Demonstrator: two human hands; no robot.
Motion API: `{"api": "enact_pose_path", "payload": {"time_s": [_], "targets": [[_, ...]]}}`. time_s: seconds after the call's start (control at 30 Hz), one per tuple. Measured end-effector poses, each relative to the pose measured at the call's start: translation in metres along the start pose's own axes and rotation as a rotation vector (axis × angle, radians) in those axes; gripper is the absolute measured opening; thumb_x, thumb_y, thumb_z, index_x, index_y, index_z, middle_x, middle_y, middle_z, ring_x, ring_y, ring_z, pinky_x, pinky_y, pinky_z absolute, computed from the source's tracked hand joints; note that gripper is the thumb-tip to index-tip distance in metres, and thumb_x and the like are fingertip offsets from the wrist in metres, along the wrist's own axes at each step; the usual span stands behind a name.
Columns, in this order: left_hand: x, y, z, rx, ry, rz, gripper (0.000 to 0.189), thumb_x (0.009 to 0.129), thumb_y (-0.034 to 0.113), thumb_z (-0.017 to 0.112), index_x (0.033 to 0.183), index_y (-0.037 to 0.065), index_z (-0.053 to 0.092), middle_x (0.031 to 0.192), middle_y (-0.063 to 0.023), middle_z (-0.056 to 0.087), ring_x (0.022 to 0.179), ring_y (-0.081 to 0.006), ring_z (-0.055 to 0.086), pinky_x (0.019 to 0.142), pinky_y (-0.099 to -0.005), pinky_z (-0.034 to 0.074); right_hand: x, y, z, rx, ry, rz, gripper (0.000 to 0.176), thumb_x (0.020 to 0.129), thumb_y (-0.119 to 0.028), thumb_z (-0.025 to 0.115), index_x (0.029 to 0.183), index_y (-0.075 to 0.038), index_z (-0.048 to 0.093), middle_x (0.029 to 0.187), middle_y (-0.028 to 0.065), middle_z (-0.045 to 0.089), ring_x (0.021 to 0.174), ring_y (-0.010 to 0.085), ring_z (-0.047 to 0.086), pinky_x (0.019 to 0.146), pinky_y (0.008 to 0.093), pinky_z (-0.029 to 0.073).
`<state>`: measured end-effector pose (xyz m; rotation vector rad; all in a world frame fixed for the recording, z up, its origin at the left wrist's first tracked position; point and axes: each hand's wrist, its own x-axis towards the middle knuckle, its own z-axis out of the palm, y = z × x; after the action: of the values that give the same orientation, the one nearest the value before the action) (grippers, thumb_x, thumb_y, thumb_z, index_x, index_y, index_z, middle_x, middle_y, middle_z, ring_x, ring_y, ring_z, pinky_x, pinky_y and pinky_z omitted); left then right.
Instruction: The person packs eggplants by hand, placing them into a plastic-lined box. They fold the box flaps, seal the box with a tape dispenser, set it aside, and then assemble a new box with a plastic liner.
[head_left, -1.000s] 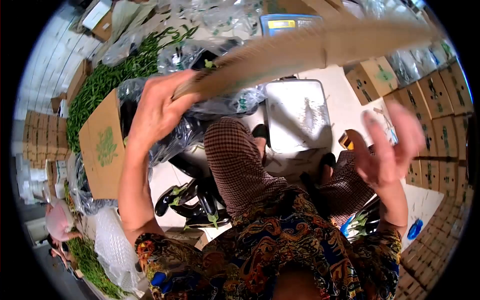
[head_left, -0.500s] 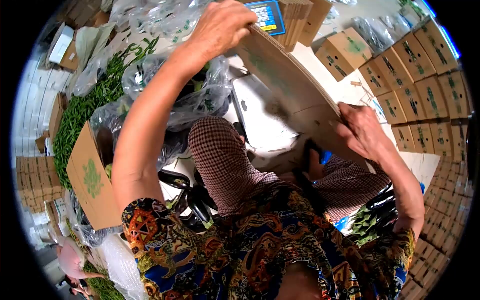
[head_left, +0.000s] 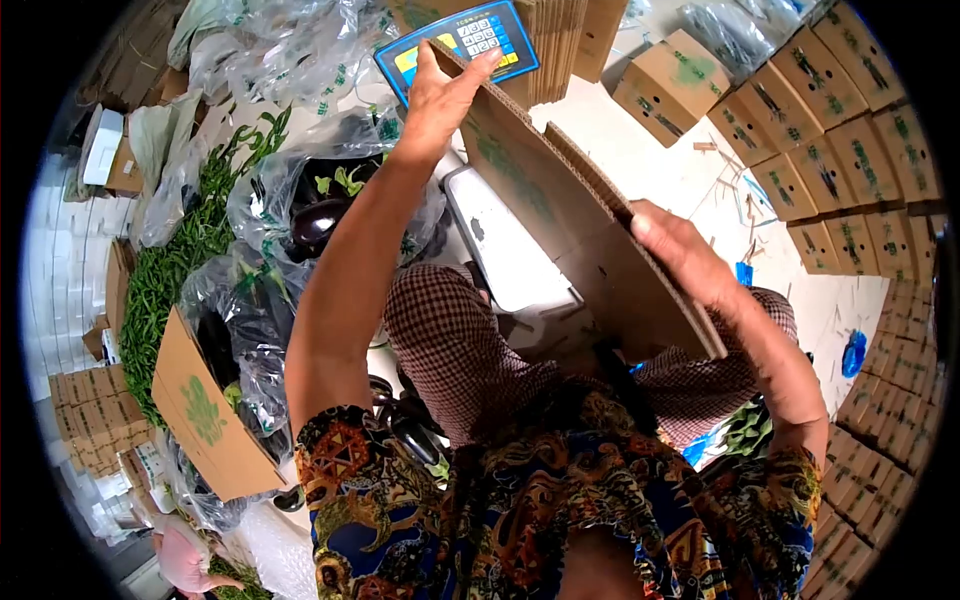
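A flattened cardboard box (head_left: 560, 210) is held up on edge between my hands, slanting from upper left to lower right. My left hand (head_left: 440, 100) pinches its far upper corner, thumb apart from the fingers, in front of the scale's keypad display (head_left: 480, 50). My right hand (head_left: 680, 250) grips the upper edge near the right end, with the fingers partly hidden behind the board. Below the cardboard lies the white scale platform (head_left: 510, 240), partly covered by it. My knees are on either side of the platform.
Green peppers (head_left: 170, 290) spread at the left, beside plastic bags with eggplants (head_left: 318, 222). An open carton (head_left: 205, 410) stands at lower left. Closed cartons (head_left: 830, 150) are stacked at right; one carton (head_left: 675, 85) stands apart. Another person (head_left: 182, 555) is at lower left.
The cardboard has turned steeper and its layered edge now shows a split. My left hand has moved slightly down and left, my right hand left. More of the display shows.
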<state>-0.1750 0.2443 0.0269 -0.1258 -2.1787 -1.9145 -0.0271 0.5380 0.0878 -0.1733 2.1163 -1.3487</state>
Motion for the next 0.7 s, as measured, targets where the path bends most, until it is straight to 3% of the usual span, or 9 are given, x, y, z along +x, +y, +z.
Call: {"api": "enact_pose_path", "payload": {"time_s": [0.07, 0.23, 0.33, 0.37, 0.43, 0.5, 0.57, 0.6, 0.7], "targets": [[-0.005, 0.010, 0.003, -0.095, -0.049, -0.045, 0.070, 0.080, 0.040, 0.073, 0.130, 0.004, 0.041, 0.118, -0.0089, 0.053, 0.105, -0.0177, 0.052, 0.089, -0.0327, 0.043, -0.005, -0.005, -0.005, 0.021, 0.130, 0.011, 0.061, 0.093, -0.056, 0.046, 0.120, -0.002, 0.057, 0.107, 0.0121, 0.064, 0.098, 0.0201, 0.058, 0.090, 0.0336, 0.045], [-0.004, 0.017, 0.000, -0.151, -0.132, -0.205, 0.065, 0.082, 0.033, 0.071, 0.133, 0.007, 0.041, 0.126, -0.0054, 0.049, 0.112, -0.0170, 0.048, 0.090, -0.0350, 0.042, 0.001, -0.010, -0.012, -0.201, 0.099, -0.034, 0.053, 0.094, -0.049, 0.050, 0.104, 0.001, 0.066, 0.079, 0.0139, 0.066, 0.076, 0.0201, 0.062, 0.074, 0.0338, 0.049], [-0.007, 0.028, -0.009, -0.206, -0.179, -0.216, 0.065, 0.083, 0.029, 0.070, 0.137, 0.011, 0.039, 0.128, -0.0033, 0.049, 0.115, -0.0163, 0.046, 0.092, -0.0344, 0.040, 0.003, -0.003, -0.020, -0.256, 0.167, -0.054, 0.054, 0.096, -0.048, 0.047, 0.095, 0.002, 0.068, 0.064, 0.0140, 0.061, 0.065, 0.0202, 0.060, 0.067, 0.0347, 0.049], [-0.009, 0.025, -0.015, -0.204, -0.172, -0.224, 0.065, 0.083, 0.027, 0.070, 0.137, 0.011, 0.039, 0.127, -0.0029, 0.050, 0.114, -0.0164, 0.046, 0.092, -0.0344, 0.040, 0.009, 0.008, -0.025, -0.350, 0.201, -0.151, 0.052, 0.098, -0.042, 0.045, 0.087, 0.004, 0.068, 0.055, 0.0123, 0.056, 0.051, 0.0215, 0.054, 0.057, 0.0369, 0.048], [-0.012, 0.029, -0.026, -0.158, -0.176, -0.267, 0.067, 0.081, 0.021, 0.068, 0.140, 0.008, 0.038, 0.125, -0.0044, 0.052, 0.108, -0.0167, 0.050, 0.089, -0.0325, 0.042, 0.013, 0.002, -0.029, -0.530, 0.215, -0.246, 0.049, 0.099, -0.036, 0.045, 0.083, 0.005, 0.066, 0.051, 0.0107, 0.053, 0.046, 0.0221, 0.049, 0.053, 0.0376, 0.047], [-0.014, 0.033, -0.037, -0.058, -0.130, -0.243, 0.058, 0.075, 0.009, 0.059, 0.131, 0.002, 0.048, 0.118, -0.0059, 0.057, 0.100, -0.0160, 0.053, 0.086, -0.0280, 0.042, 0.018, -0.003, -0.028, -0.606, 0.287, -0.320, 0.045, 0.100, -0.029, 0.044, 0.078, 0.005, 0.063, 0.048, 0.0095, 0.050, 0.040, 0.0233, 0.047, 0.047, 0.0384, 0.048], [-0.018, 0.047, -0.047, 0.031, -0.135, -0.186, 0.053, 0.069, 0.005, 0.052, 0.122, 0.000, 0.055, 0.112, -0.0054, 0.059, 0.095, -0.0151, 0.054, 0.085, -0.0257, 0.041, 0.018, -0.016, -0.036, -0.607, 0.388, -0.278, 0.045, 0.100, -0.030, 0.043, 0.079, 0.005, 0.063, 0.048, 0.0120, 0.052, 0.043, 0.0243, 0.053, 0.048, 0.0392, 0.049], [-0.020, 0.056, -0.047, 0.164, -0.117, -0.101, 0.049, 0.069, 0.007, 0.054, 0.117, 0.002, 0.057, 0.107, -0.0059, 0.059, 0.093, -0.0156, 0.053, 0.085, -0.0256, 0.041, 0.024, -0.015, -0.047, -0.658, 0.398, -0.284, 0.045, 0.100, -0.029, 0.044, 0.079, 0.005, 0.063, 0.049, 0.0132, 0.052, 0.045, 0.0251, 0.055, 0.048, 0.0398, 0.049], [-0.024, 0.071, -0.052, 0.354, -0.252, -0.220, 0.033, 0.070, 0.009, 0.057, 0.102, 0.005, 0.060, 0.094, -0.0031, 0.057, 0.086, -0.0164, 0.053, 0.080, -0.0271, 0.042, 0.046, -0.001, -0.054, -0.729, 0.478, -0.340, 0.041, 0.098, -0.028, 0.046, 0.080, 0.006, 0.062, 0.051, 0.0185, 0.052, 0.048, 0.0314, 0.055, 0.054, 0.0443, 0.048]]}}
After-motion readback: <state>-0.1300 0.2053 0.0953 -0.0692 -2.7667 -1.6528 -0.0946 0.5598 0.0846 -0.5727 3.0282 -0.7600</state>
